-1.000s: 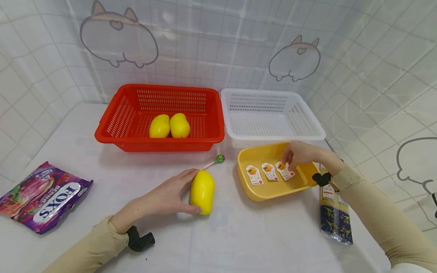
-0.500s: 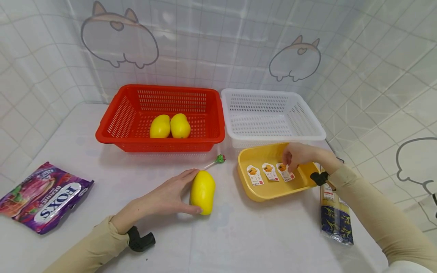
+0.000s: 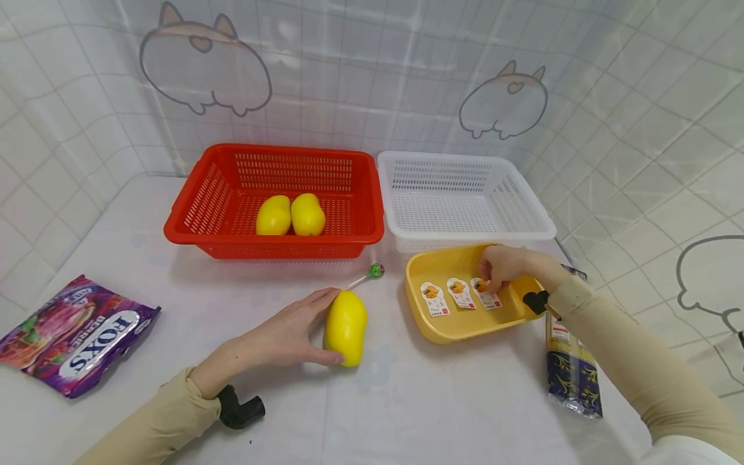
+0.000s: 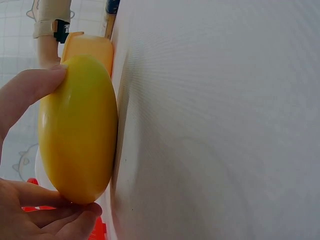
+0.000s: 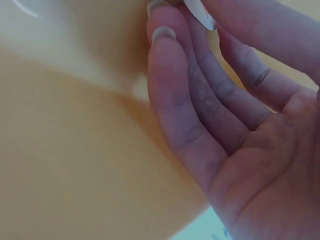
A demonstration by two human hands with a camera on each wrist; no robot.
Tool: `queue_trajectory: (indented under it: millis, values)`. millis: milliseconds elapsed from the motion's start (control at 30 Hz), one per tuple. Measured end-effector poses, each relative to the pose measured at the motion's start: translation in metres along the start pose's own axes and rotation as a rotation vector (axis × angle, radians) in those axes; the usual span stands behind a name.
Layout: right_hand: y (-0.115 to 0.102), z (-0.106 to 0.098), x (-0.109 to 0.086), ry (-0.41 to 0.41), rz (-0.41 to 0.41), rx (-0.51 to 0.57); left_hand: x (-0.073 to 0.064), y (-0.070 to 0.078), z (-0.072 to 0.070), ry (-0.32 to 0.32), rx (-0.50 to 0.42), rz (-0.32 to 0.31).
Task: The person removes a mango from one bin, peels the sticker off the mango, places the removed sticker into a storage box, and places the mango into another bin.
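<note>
My left hand (image 3: 290,329) grips a yellow mango (image 3: 345,328) on the white tabletop, thumb at its near end and fingers at the far end. The left wrist view shows the mango (image 4: 80,130) lengthwise between thumb and fingers. Inside a shallow yellow tub (image 3: 433,332), my right hand (image 3: 511,265) reaches down with bent fingers. It pinches the rightmost paper label (image 3: 488,298), printed with mangoes; a white edge of this label (image 5: 200,14) shows between the fingers in the right wrist view. Two similar labels, one at left (image 3: 434,300) and one in the middle (image 3: 461,294), lie beside it.
Behind, a red basket (image 3: 290,247) holds two mangoes (image 3: 308,215), beside a white basket (image 3: 471,236). A lollipop (image 3: 376,270) lies near the held mango. At far left is a purple Foxs bag (image 3: 78,336); at right, a blue-and-yellow packet (image 3: 572,381) under the right forearm.
My right wrist and forearm shift slightly left, while the fingers stay at the same label. My left hand and the mango hold still.
</note>
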State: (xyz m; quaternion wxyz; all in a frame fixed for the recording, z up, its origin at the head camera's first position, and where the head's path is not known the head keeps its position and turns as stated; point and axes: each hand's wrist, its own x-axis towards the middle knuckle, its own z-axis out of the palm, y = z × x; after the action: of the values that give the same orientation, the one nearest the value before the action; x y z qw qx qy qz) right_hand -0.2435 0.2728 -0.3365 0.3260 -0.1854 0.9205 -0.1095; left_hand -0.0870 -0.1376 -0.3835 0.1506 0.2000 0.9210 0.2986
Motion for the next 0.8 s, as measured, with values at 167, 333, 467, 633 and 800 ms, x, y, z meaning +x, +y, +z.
queue_trajectory:
  millis: [167, 333, 467, 633, 800]
  values:
    - [0.0009, -0.0002, 0.0019, 0.005, -0.012, -0.004, -0.0003, -0.0005, 0.0003, 0.002, 0.001, 0.003]
    - [0.0045, 0.0000, 0.0039, 0.017, -0.024, 0.004, 0.0000, -0.0016, 0.0005, 0.006, 0.004, 0.008]
    - [0.0054, -0.0005, 0.0042, 0.025, -0.019, 0.005, 0.0003, -0.0018, 0.0008, 0.007, 0.005, 0.010]
    - [0.0062, -0.0010, 0.0031, 0.043, -0.013, 0.000, 0.0005, -0.0025, 0.0009, 0.008, 0.004, 0.012]
    - [0.0069, -0.0012, 0.0022, 0.054, -0.012, -0.011, 0.0006, -0.0025, 0.0004, 0.006, 0.003, 0.015]
